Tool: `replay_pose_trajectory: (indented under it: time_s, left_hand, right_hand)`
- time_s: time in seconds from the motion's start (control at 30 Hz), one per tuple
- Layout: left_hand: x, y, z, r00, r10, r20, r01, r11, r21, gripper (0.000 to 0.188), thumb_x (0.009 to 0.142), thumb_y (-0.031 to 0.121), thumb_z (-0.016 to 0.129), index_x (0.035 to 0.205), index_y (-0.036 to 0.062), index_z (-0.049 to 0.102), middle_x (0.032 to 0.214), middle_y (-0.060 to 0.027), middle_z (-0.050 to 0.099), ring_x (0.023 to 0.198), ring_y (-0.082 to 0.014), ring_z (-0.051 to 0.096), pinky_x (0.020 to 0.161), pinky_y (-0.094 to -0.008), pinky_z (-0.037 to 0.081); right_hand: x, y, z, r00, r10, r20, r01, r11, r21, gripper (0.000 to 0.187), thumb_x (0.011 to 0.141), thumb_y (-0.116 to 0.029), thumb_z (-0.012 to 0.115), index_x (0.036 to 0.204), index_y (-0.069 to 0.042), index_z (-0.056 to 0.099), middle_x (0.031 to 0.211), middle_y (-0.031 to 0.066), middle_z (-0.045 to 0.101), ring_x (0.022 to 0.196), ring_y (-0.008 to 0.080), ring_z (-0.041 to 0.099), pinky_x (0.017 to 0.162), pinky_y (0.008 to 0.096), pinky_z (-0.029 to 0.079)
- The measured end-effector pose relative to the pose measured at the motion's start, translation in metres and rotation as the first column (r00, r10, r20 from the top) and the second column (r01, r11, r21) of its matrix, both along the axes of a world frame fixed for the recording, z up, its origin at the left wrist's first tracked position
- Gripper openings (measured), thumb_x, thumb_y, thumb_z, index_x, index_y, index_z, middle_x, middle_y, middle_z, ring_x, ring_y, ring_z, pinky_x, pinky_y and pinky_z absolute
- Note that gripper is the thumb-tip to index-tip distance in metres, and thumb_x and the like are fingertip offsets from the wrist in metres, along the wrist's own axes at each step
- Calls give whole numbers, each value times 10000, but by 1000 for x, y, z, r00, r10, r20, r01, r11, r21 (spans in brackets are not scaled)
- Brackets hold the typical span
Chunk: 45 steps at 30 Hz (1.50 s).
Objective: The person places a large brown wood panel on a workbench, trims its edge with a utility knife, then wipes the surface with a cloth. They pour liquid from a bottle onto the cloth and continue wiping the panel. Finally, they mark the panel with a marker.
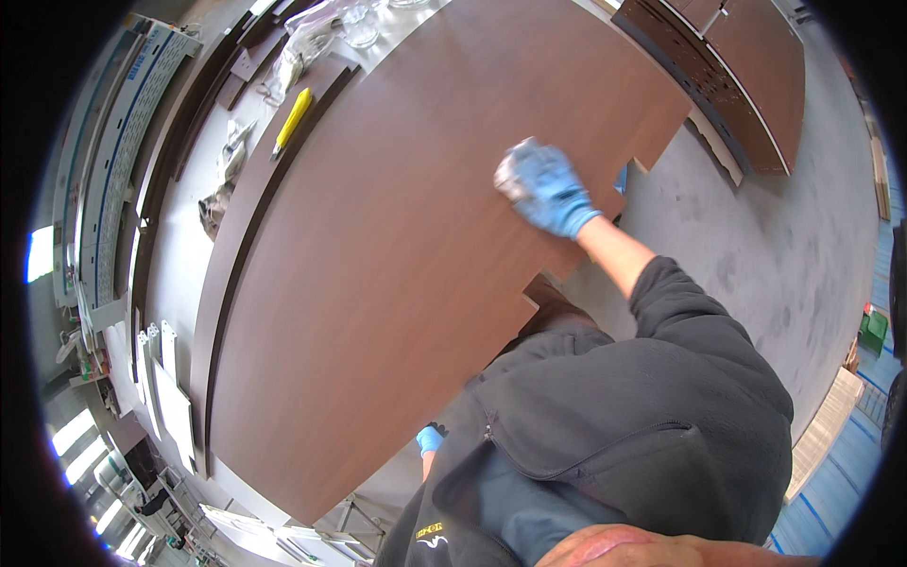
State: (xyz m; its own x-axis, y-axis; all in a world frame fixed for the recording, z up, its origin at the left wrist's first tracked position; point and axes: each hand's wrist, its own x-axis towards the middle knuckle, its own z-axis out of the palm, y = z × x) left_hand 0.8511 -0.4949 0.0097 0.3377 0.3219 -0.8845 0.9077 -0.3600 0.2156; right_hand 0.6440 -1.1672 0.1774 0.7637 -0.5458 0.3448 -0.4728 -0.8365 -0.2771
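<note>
A large brown panel (397, 227) spreads out flat in front of me. On its surface, right of the middle, my right hand (553, 192) in a blue glove presses a crumpled whitish cloth (507, 178), the fingers closed over it. The hand is slightly smeared by motion. My left hand (431, 438), also gloved in blue, is low at the panel's near edge. Only a small part of it shows, and its fingers are too hidden to read.
A yellow utility knife (293, 121) lies on a narrow brown strip (248, 184) along the panel's far-left edge. Beyond are clear plastic wrap (300, 47) and a crumpled rag (222, 194). Notches cut into the panel's near edge. More brown panels (723, 76) stand at the upper right.
</note>
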Motion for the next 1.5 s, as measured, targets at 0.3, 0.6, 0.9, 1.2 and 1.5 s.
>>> replay_pose_trajectory:
  time_s: [0.3, 0.6, 0.9, 1.2, 1.5]
  left_hand:
    - [-51, -130, 78, 817, -470, -334, 481, 875, -55, 284, 1033, 415, 664, 1021, 135, 712, 869, -22, 643, 787, -177, 598, 727, -373, 488]
    - [22, -289, 171, 328, -941, 84, 944, 329, 2, 450, 1093, 319, 542, 930, 7, 822, 901, -98, 827, 790, -203, 787, 800, -371, 639]
    - [82, -370, 125, 104, -929, 356, 245, 371, 896, 544, 942, 293, 711, 1363, -48, 655, 972, -220, 721, 912, -426, 687, 879, -552, 530]
    - [80, -358, 118, 70, -852, 518, 144, 523, 840, 663, 951, 330, 730, 1496, -28, 614, 1154, -204, 666, 1153, -451, 584, 1181, -611, 384]
    - [80, -345, 115, 102, -724, 683, 155, 689, 708, 548, 978, 269, 692, 1449, -7, 650, 1117, -154, 663, 1151, -378, 609, 1215, -597, 379]
  right_hand:
    - [-244, -272, -93, 683, -704, -194, 603, 694, -394, 686, 1037, -513, 649, 1606, -140, 554, 1702, 121, 495, 1588, 373, 421, 1235, 598, 361]
    - [-253, -325, -118, 313, -905, -289, 802, 415, -431, 767, 1086, -644, 503, 1638, -112, 530, 1752, 64, 461, 1648, 320, 353, 1282, 588, 319]
    - [-70, -323, -106, 787, -597, -157, 509, 771, -383, 635, 1115, -494, 546, 1643, -145, 502, 1739, 79, 463, 1613, 338, 378, 1239, 604, 341]
    - [166, -94, -78, 937, 297, -183, -321, 940, -115, 701, 1036, -366, 624, 1662, -82, 483, 1767, 128, 424, 1691, 366, 268, 1329, 584, 242]
    - [271, 133, -62, 704, 707, -66, -707, 707, 34, 645, 946, -329, 761, 1520, -83, 602, 1783, 120, 392, 1703, 378, 226, 1367, 596, 186]
